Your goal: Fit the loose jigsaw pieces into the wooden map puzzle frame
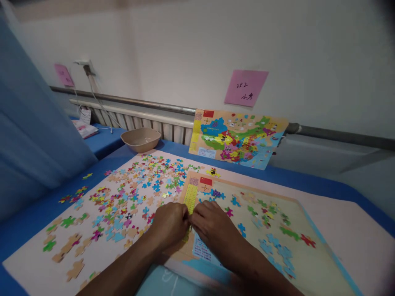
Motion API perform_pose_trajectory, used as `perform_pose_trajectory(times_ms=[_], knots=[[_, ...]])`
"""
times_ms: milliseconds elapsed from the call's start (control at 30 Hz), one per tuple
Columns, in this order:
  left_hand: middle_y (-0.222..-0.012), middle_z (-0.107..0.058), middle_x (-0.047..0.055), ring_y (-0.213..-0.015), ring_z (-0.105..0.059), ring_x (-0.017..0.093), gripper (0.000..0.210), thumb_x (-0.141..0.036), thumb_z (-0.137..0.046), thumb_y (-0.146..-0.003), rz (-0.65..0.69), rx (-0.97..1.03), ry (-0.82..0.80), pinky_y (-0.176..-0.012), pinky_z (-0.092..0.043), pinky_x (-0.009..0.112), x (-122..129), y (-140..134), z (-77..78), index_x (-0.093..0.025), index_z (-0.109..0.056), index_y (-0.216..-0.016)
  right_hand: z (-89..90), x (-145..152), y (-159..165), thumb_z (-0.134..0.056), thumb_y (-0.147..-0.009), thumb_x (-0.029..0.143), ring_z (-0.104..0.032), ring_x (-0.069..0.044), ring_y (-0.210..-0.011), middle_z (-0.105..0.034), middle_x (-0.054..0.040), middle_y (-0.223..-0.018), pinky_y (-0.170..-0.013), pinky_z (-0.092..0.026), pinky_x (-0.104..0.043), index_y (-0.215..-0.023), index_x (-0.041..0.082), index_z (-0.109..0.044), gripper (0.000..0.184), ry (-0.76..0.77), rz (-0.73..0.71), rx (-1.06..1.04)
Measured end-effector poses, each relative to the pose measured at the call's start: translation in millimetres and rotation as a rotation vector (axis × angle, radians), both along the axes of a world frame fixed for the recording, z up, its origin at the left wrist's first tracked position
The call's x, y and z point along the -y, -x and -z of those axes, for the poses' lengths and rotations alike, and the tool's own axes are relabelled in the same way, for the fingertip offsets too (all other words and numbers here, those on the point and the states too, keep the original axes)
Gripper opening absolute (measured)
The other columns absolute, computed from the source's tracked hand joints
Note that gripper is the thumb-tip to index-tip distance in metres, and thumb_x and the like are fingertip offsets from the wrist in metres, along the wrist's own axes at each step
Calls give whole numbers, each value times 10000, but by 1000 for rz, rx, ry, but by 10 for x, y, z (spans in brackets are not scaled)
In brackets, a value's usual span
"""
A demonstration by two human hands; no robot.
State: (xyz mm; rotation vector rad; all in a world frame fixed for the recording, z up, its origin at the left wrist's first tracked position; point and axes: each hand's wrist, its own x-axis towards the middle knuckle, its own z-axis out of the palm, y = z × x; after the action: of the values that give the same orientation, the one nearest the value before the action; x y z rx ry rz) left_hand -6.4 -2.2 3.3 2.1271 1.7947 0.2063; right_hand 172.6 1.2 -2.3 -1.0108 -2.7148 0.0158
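Observation:
My left hand (pixel 171 222) and my right hand (pixel 214 228) meet over the left border of a partly assembled jigsaw puzzle (pixel 239 185). Both have curled fingers, with the fingertips pinched together side by side. Whatever lies between them is hidden. Under and around the hands run a yellow printed strip (pixel 190 197) and a block of small blue-white text (pixel 201 248). Inside the frame, light blue pieces (pixel 279 250), green pieces (pixel 290 233) and a red piece (pixel 307 241) lie in loose clusters. Many loose puzzle pieces (pixel 117 224) are scattered on the white sheet left of the hands.
A printed map picture (pixel 237 137) leans upright against the wall rail (pixel 173 107). Behind the loose pieces stands a beige basin (pixel 141 139). A blue curtain (pixel 33 123) hangs at the left, and a pink note (pixel 246 87) is stuck to the wall.

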Motion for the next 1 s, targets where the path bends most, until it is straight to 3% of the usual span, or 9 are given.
perform_pose_trajectory(times_ms=[167,500,1000], knots=[[-895,-775,80,-867,-704,260,168,-255,-587,-827,3,11,10,-662,-395,305,-5,1,-5,-233,-753,-837,-36,25,-27,-682,-984,197,-477,-217,-855,-615,-27,-910,-770,-300,-371,-877,195,-644,114,-5,-14,47],[-886,-772,72,-867,-702,257,158,-266,-607,-834,11,38,16,-690,-427,309,5,12,-10,-251,-764,-844,-43,70,-100,-565,-1040,162,-506,-205,-848,-624,-24,-874,-820,-319,-369,-845,181,-606,201,165,14,-16],[-896,-781,90,-870,-714,289,167,-268,-601,-823,36,37,-6,-683,-438,337,-2,18,21,-243,-764,-847,-96,96,-92,-617,-996,154,-524,-211,-948,-625,-31,-1012,-858,-323,-372,-873,197,-624,131,245,22,-98]])
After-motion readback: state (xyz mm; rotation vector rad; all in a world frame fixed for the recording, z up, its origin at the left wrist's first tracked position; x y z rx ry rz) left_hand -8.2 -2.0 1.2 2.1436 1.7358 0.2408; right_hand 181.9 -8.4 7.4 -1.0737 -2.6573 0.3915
